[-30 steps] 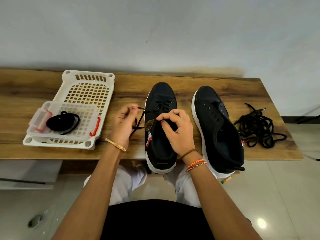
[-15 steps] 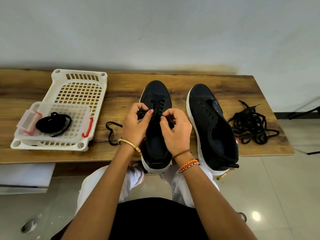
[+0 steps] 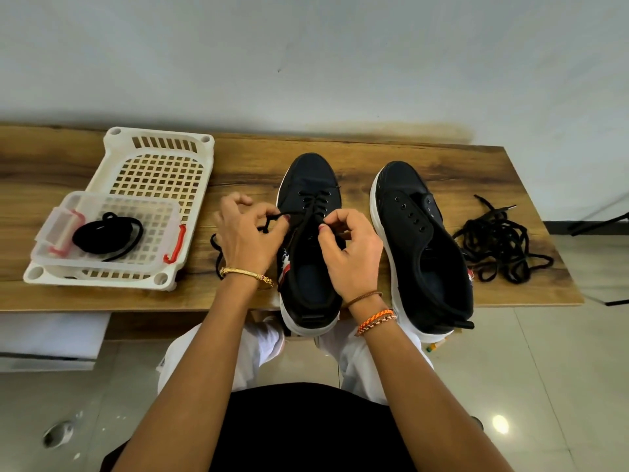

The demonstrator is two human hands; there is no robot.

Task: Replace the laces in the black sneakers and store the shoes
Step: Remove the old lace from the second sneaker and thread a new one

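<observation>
Two black sneakers with white soles stand toe-away on the wooden table (image 3: pixel 357 155). The left sneaker (image 3: pixel 311 185) carries a black lace (image 3: pixel 315 204) through its front eyelets. My left hand (image 3: pixel 246 236) pinches one lace end beside the shoe's left side, the slack trailing down onto the table. My right hand (image 3: pixel 350 250) pinches the lace's other strand above the shoe's tongue. The right sneaker (image 3: pixel 422 240) has bare eyelets and no lace.
A tangle of loose black laces (image 3: pixel 500 243) lies at the table's right end. At the left, a white slotted tray (image 3: pixel 160 165) holds a clear box (image 3: pixel 102 233) with red clips and a coiled black lace (image 3: pixel 105 233). The wall runs close behind.
My left hand has drawn its lace end out to the left, away from the shoe. My right hand stays over the tongue. The view shifted slightly.
</observation>
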